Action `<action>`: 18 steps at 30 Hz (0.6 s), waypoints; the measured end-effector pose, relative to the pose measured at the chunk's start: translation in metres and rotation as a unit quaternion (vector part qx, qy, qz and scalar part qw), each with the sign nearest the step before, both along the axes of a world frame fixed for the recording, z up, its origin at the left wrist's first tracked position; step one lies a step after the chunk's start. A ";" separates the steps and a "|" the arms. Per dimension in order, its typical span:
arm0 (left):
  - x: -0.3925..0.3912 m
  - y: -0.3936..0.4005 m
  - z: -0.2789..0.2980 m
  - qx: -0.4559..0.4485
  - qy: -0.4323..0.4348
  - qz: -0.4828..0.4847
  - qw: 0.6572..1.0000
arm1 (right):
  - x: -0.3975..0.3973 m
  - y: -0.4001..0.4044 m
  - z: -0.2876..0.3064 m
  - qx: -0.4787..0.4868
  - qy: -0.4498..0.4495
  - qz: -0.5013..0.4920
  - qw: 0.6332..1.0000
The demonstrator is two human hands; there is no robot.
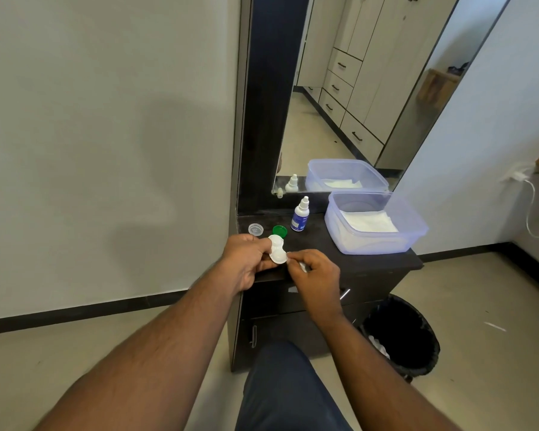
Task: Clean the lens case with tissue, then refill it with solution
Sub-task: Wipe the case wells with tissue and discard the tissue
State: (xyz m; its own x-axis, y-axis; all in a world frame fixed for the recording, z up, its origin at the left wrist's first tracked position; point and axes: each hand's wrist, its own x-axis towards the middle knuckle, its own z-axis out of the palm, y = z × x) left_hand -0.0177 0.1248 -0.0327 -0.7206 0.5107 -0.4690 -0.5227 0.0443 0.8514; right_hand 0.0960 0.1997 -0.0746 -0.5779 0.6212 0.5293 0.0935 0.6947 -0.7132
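Observation:
My left hand [246, 259] holds the white two-well lens case [277, 250] by its left edge, above the front left of the dark dresser top [318, 244]. My right hand [316, 272] pinches a small wad of white tissue [294, 259] against the case's right side. Both caps are off: a clear cap [255, 228] and a green cap [280, 231] lie on the dresser just behind the case. The solution bottle [300, 214], white with a blue label, stands upright further back, with its cap on.
A translucent purple tub [411, 231] with white tissues inside sits on the dresser's right half. A mirror [339, 104] rises behind. A black bin [400, 334] lined with a bag stands on the floor to the right. My knee [280, 384] is below the dresser's drawers.

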 end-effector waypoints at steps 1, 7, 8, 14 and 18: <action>0.000 0.000 0.000 0.001 0.000 0.001 1.000 | -0.001 0.000 0.000 0.005 -0.006 0.008 1.000; -0.002 0.000 -0.001 0.005 -0.002 -0.003 1.000 | 0.000 0.000 0.001 -0.011 -0.008 0.003 1.000; -0.002 0.000 -0.002 0.005 -0.003 -0.003 1.000 | 0.000 0.000 0.001 -0.011 -0.006 -0.001 1.000; 0.000 0.000 -0.002 0.012 0.002 0.000 1.000 | 0.003 0.000 -0.001 -0.041 0.008 -0.005 0.999; 0.000 0.000 -0.002 0.009 0.005 0.000 1.000 | -0.002 -0.001 0.002 0.073 -0.010 0.032 0.997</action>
